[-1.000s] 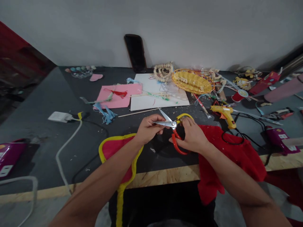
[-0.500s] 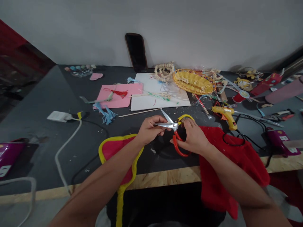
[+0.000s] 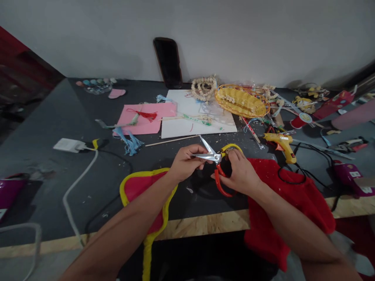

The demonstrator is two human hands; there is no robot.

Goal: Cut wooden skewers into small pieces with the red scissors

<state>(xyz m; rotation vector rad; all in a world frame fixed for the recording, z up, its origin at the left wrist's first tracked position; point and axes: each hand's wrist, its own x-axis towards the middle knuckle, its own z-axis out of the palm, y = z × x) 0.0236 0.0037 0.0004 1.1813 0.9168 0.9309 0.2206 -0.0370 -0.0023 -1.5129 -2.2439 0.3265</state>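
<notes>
A pair of scissors [image 3: 216, 157] with one yellow and one red handle is held above the dark tabletop in my right hand [image 3: 243, 173]. My right fingers are at the handles, and the steel blades stand apart, pointing left. My left hand [image 3: 189, 160] is closed with bent fingers right at the blades; whatever it pinches is too small or hidden to name. Below my left forearm lies a pink fabric piece edged in yellow [image 3: 137, 185]. Red fuzzy cloth [image 3: 290, 199] lies under my right forearm and hangs over the table edge.
Behind my hands are a thin stick [image 3: 171, 141], a white board [image 3: 199, 132], pink paper [image 3: 124, 117] with tassels, and a yellow wicker basket [image 3: 249, 102]. A phone [image 3: 168, 62] leans on the wall. To the right lies a yellow glue gun [image 3: 283, 146] with its cord; a white charger [image 3: 68, 145] lies left.
The view has shifted slightly. Both hands and the spread scissors keep nearly the same pose.
</notes>
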